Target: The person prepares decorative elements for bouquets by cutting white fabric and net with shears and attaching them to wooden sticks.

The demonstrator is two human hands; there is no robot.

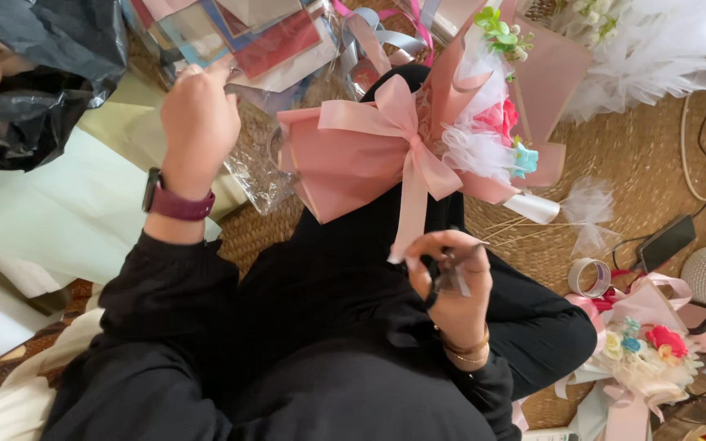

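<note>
A pink-wrapped bouquet with a pink ribbon bow lies across my lap, its flowers and white tulle pointing right. My right hand is closed on small scissors at the end of a hanging ribbon tail. My left hand, with a dark red watch strap at the wrist, reaches up to a clear plastic bag of coloured papers and touches its edge. Whether it grips anything is hidden.
A black plastic bag sits top left over pale green paper sheets. On the woven mat at right lie a tape roll, a phone, cables, white tulle and a second small bouquet.
</note>
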